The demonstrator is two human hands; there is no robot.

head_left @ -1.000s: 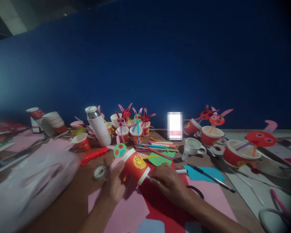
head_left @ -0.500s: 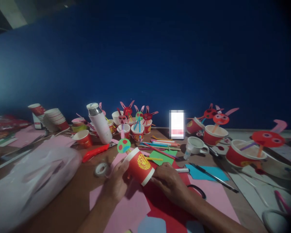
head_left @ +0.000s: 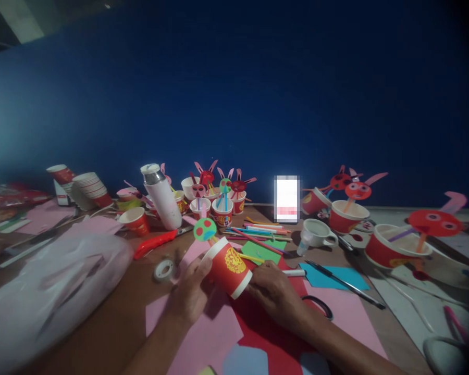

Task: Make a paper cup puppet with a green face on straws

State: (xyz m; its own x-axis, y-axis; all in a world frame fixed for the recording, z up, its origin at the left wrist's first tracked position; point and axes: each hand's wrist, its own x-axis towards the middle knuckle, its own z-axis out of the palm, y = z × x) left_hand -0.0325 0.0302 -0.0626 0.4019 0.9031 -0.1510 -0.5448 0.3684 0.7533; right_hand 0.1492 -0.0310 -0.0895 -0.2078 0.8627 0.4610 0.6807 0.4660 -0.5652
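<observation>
A red paper cup [head_left: 229, 266] with a yellow emblem lies tilted between my hands, just above the table. My left hand [head_left: 191, 294] wraps its far end, fingers curled around the cup. A green paper disc with red spots [head_left: 204, 229] on a stick pokes out beyond that end. My right hand [head_left: 275, 296] is closed at the cup's white rim, apparently pinching something I cannot make out. Under my hands lie pink paper [head_left: 203, 333] and red paper [head_left: 263, 333].
Finished red cups with paper rabbit faces [head_left: 219, 200] stand at the back; larger ones [head_left: 398, 245] sit at right. A white flask [head_left: 161, 197], red cutter [head_left: 156, 242], tape roll [head_left: 163, 270], straws [head_left: 258, 232], scissors [head_left: 320, 307], white mug [head_left: 316, 233] and a plastic bag [head_left: 50, 291] lie around.
Both hands and the cup have shifted slightly right and up. The green disc has pushed farther out of the cup's far end.
</observation>
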